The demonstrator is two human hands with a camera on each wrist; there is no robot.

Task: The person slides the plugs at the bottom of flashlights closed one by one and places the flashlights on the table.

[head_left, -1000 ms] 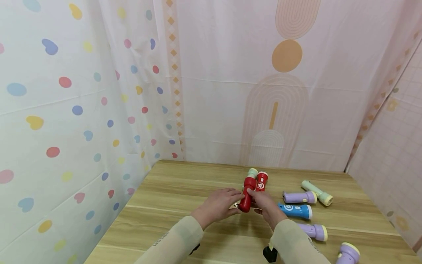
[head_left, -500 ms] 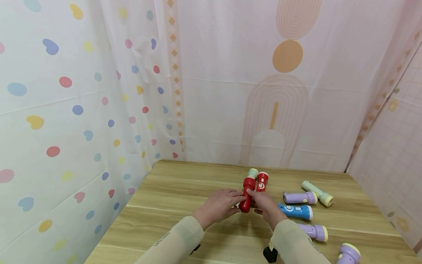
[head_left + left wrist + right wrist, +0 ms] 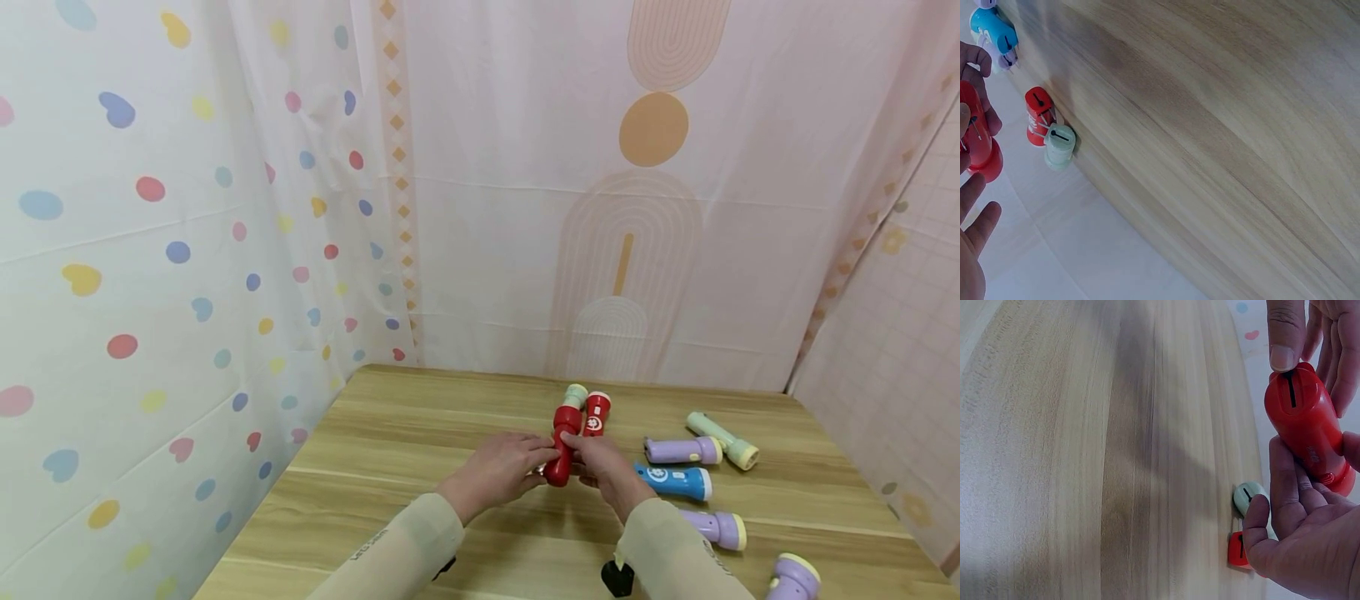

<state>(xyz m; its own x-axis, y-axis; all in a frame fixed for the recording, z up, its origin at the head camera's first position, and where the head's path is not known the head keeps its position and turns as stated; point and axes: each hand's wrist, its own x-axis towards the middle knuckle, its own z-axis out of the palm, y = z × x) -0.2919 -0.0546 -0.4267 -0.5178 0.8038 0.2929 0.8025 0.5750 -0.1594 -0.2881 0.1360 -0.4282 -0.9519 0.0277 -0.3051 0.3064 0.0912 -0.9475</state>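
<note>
The left sleeve (image 3: 401, 542) and right sleeve (image 3: 675, 554) are pale cream, each with 1 strip of dark lettering (image 3: 369, 544) too small to read. 2 black pieces (image 3: 617, 577) show by the cuffs (image 3: 438, 510); left hand (image 3: 498, 467) and right hand (image 3: 606, 468) are bare.

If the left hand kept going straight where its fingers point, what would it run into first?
The red flashlight held between the hands: the left hand is touching its end. Past it, the right hand looks next in line, though depth is hard to judge.

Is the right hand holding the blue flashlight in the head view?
No, the blue flashlight lies on the table, while the right hand grips a red flashlight.
</note>
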